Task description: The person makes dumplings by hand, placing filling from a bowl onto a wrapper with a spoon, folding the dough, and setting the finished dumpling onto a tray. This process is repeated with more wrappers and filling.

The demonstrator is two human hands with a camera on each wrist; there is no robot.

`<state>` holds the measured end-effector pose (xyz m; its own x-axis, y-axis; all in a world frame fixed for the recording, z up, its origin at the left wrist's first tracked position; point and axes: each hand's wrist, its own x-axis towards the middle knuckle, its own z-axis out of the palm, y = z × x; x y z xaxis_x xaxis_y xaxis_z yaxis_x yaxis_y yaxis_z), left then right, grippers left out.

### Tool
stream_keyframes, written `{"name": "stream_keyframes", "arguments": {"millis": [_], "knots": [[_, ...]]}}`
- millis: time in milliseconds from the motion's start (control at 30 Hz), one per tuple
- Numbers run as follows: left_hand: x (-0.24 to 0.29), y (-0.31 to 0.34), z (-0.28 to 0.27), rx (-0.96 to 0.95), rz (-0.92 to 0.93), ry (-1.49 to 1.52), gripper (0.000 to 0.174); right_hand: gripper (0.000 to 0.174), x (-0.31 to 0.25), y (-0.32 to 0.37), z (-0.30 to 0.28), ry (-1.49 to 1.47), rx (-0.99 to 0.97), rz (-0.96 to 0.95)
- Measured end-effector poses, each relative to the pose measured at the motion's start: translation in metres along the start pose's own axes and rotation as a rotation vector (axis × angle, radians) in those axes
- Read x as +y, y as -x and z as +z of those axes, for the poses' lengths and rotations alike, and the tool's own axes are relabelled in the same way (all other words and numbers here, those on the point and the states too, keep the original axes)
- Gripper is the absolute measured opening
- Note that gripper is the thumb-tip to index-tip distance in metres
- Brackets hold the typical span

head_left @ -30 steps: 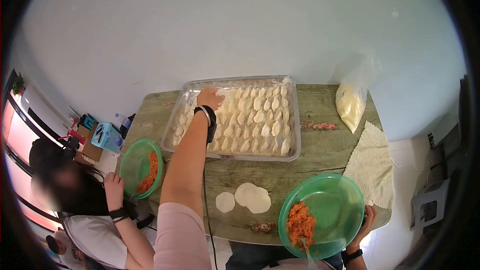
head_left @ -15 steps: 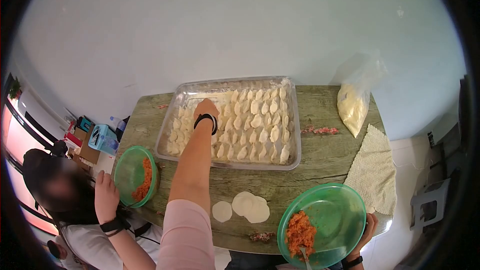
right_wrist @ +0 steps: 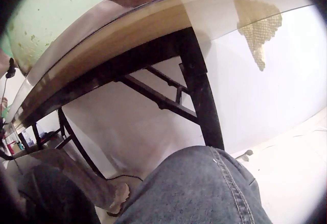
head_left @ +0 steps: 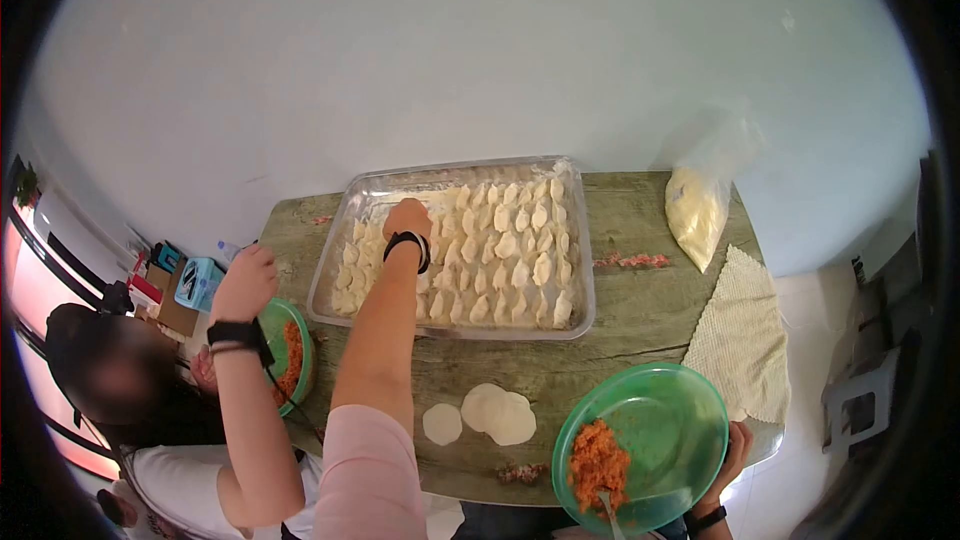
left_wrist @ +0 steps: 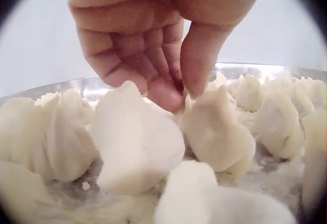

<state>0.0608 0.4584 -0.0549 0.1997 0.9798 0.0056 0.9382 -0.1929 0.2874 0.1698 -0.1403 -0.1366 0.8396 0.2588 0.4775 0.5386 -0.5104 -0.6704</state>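
Observation:
My left hand (head_left: 408, 220) reaches into the metal tray (head_left: 440, 332), which is filled with rows of pale folded dumplings (head_left: 507, 245). In the left wrist view, its thumb and fingertips come together in a pinch on a dumpling (left_wrist: 190, 104), mostly hidden behind the nearer dumplings. My right hand (head_left: 738, 455) grips the right side of a green bowl (head_left: 680, 440) at the table's front edge. Orange-red filling (head_left: 600, 460) lies in the bowl's left part, with a spoon (head_left: 608, 510) stuck in it.
Several round dough wrappers (head_left: 485, 414) lie on the wooden table (head_left: 640, 310). A yellowish cloth (head_left: 745, 340) and a plastic bag (head_left: 697, 210) are at the right. To the left, another person's raised arm (head_left: 250, 390) overlaps a second green bowl (head_left: 308, 365) with filling.
My left hand, with a pale dumpling at its fingers, has moved slightly left and down among the dumplings. The right hand stays on the bowl. The other person's hand has risen.

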Motion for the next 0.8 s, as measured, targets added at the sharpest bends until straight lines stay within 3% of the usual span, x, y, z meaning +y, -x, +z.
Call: {"name": "stream_keyframes", "arguments": {"millis": [100, 233, 300, 400, 433, 500, 667, 800], "knots": [[0.002, 0.005, -0.015, 0.063, 0.127, 0.125, 0.017, 0.025, -0.009, -0.006, -0.003, 0.058, -0.016, -0.047], [0.011, 0.011, -0.032, 0.157, 0.435, 0.236, 0.015, 0.025, 0.002, -0.003, -0.002, 0.039, -0.007, -0.064], [0.023, 0.027, -0.048, 0.082, 0.561, 0.466, 0.017, 0.023, -0.004, -0.004, -0.005, -0.004, -0.013, -0.055], [0.059, 0.111, -0.097, -0.185, 0.551, 0.810, 0.019, 0.018, -0.018, -0.008, -0.010, -0.041, 0.005, -0.020], [0.068, 0.140, -0.108, -0.242, 0.532, 0.884, 0.020, 0.018, -0.017, -0.011, -0.013, 0.013, 0.002, -0.100], [0.073, 0.189, -0.120, -0.308, 0.648, 1.016, 0.021, 0.018, -0.016, -0.011, -0.015, 0.043, -0.016, -0.108], [0.057, 0.337, -0.143, -0.470, 0.618, 0.967, 0.018, 0.018, -0.018, -0.013, -0.017, -0.034, 0.013, -0.101], [0.015, 0.407, -0.123, -0.545, 0.575, 1.057, 0.019, 0.019, -0.006, -0.015, -0.023, -0.186, -0.028, 0.013]]}}
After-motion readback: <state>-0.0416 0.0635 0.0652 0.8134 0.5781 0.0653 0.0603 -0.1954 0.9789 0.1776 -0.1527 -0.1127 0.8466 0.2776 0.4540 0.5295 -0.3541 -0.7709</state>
